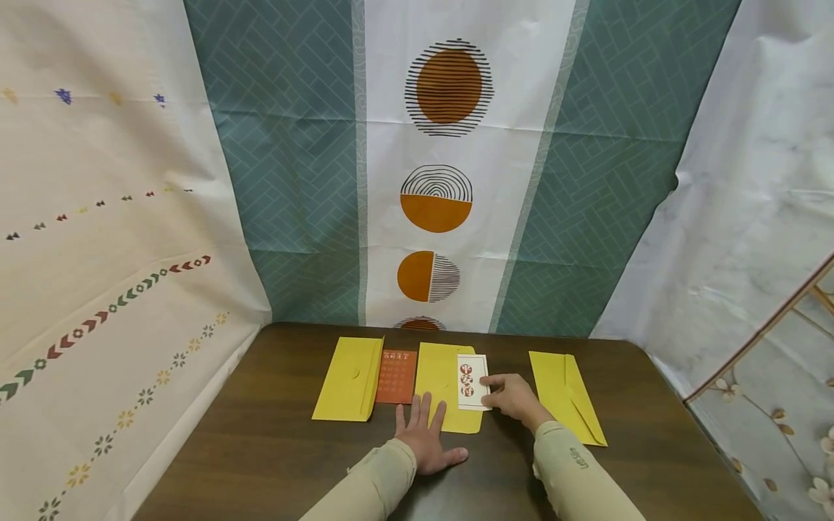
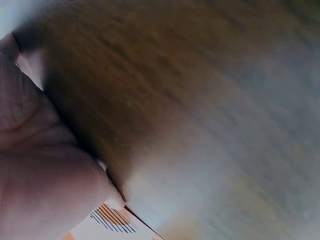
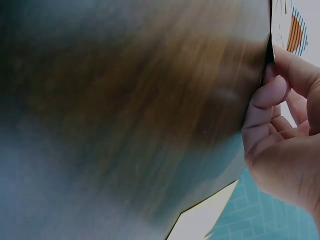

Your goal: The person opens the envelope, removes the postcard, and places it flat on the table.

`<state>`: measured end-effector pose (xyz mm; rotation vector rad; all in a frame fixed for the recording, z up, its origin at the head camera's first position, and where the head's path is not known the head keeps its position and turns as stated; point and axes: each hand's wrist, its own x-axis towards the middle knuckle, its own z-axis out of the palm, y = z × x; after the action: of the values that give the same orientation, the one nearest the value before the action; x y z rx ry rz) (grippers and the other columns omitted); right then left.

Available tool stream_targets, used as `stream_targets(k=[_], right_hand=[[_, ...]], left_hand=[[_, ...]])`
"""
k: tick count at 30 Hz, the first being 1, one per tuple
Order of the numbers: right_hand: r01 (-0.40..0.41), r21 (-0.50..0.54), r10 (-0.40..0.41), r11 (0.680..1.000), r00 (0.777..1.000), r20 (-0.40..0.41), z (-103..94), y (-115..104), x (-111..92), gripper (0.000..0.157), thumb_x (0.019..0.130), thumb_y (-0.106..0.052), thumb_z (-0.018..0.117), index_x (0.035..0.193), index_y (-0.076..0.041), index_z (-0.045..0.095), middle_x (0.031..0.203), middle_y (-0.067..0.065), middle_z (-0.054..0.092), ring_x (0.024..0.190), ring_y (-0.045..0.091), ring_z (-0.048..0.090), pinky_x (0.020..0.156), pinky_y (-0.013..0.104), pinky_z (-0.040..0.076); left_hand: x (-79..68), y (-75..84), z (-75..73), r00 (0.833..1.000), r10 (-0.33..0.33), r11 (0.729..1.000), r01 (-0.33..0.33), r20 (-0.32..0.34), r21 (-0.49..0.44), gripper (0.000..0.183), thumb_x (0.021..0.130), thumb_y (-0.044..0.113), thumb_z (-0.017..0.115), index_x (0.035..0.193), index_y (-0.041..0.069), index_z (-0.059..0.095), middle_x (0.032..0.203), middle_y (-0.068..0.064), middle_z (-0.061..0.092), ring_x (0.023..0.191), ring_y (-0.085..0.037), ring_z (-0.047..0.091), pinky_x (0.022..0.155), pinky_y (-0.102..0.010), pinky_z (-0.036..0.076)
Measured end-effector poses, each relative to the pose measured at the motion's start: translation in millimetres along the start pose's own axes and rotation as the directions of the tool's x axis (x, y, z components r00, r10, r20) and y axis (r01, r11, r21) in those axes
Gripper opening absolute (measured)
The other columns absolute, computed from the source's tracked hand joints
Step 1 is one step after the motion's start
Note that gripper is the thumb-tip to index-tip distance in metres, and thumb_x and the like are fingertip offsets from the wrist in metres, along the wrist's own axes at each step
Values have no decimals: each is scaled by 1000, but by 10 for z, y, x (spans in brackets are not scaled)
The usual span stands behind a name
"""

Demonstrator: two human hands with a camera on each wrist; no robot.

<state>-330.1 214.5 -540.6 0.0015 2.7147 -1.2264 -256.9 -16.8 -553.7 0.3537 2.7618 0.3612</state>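
My right hand (image 1: 515,396) pinches the right edge of a white card (image 1: 473,365) printed with red round characters and a thin border. The card lies over the right part of a yellow envelope (image 1: 435,369) in the middle of the table. In the right wrist view, the thumb and fingers (image 3: 270,93) are bent at the card's edge. My left hand (image 1: 425,441) is spread with straight fingers at the envelope's lower left, its fingertips over the corner. Mostly palm and bare tabletop show in the left wrist view.
Left of the middle envelope lies a red card (image 1: 396,376) with pale writing, beside another yellow envelope (image 1: 348,380). A third yellow envelope (image 1: 565,394) lies to the right. The dark wooden table (image 1: 260,449) meets patterned cloth hangings (image 1: 293,145) behind and at both sides.
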Motion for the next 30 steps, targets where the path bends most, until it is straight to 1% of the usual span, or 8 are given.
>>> stream_targets(k=[4, 10, 12, 14, 17, 21, 26, 30], right_hand=[[3, 6, -2, 1000, 1000, -11, -4, 36, 1, 46, 89, -10, 82, 134, -6, 74, 89, 5, 75, 76, 16, 64, 68, 33, 56], [1, -4, -1, 1000, 1000, -22, -32, 16, -20, 47, 89, -8, 81, 135, -4, 73, 84, 5, 74, 71, 16, 62, 61, 30, 52], [-1, -22, 1, 1000, 1000, -22, -47, 9, -21, 48, 88, -7, 80, 135, -3, 73, 85, 6, 73, 70, 17, 61, 61, 30, 51], [1, -51, -2, 999, 1000, -25, -66, 11, -15, 48, 88, -6, 80, 135, -2, 73, 91, 8, 75, 71, 17, 60, 62, 29, 50], [8, -117, -12, 993, 999, -35, -127, 31, -14, 49, 86, -6, 79, 135, -2, 73, 110, 16, 78, 77, 19, 59, 66, 29, 47], [4, -194, -11, 981, 999, -35, -255, 66, -46, 50, 85, -5, 78, 135, -1, 73, 133, 23, 73, 86, 24, 55, 70, 32, 42], [-2, -270, -7, 963, 999, -31, -415, 136, -94, 47, 85, -3, 78, 132, 0, 75, 135, 26, 71, 89, 27, 54, 72, 33, 42], [-10, -321, -1, 947, 999, -35, -512, 172, -123, 46, 84, -3, 77, 130, 1, 75, 129, 27, 73, 81, 26, 54, 65, 31, 43]], left_hand=[[-5, -6, 4, 1000, 1, 1000, -1, -15, 5, 107, 91, 86, 54, 171, 23, 25, 182, -10, 7, 169, -36, 4, 133, -66, 1], [36, -19, 51, 1000, -2, 1000, 2, -18, 16, 106, 92, 88, 48, 172, 25, 21, 183, -9, 3, 170, -35, 0, 133, -66, -1], [89, -45, 113, 1000, 0, 1000, 0, -24, 25, 108, 91, 91, 45, 173, 27, 18, 183, -9, 0, 170, -35, -2, 132, -67, -3], [84, -40, 106, 1000, 0, 1000, 1, -24, 24, 108, 91, 91, 45, 173, 27, 17, 183, -9, 0, 170, -35, -2, 132, -67, -3], [103, -43, 129, 1000, 0, 1000, 1, -13, 21, 108, 90, 92, 42, 174, 29, 14, 183, -8, -4, 170, -34, -5, 132, -68, -4], [108, -49, 147, 1000, 5, 1000, -4, -22, 12, 109, 91, 92, 44, 173, 27, 16, 183, -9, -2, 170, -34, -4, 132, -67, -4], [65, -46, 117, 999, 16, 1000, -17, -47, -10, 108, 91, 89, 47, 172, 23, 21, 182, -11, 3, 170, -36, -1, 132, -67, -2], [43, -40, 101, 999, 18, 1000, -18, -51, -3, 109, 91, 90, 48, 172, 23, 20, 182, -11, 2, 170, -36, -1, 132, -67, -2]])
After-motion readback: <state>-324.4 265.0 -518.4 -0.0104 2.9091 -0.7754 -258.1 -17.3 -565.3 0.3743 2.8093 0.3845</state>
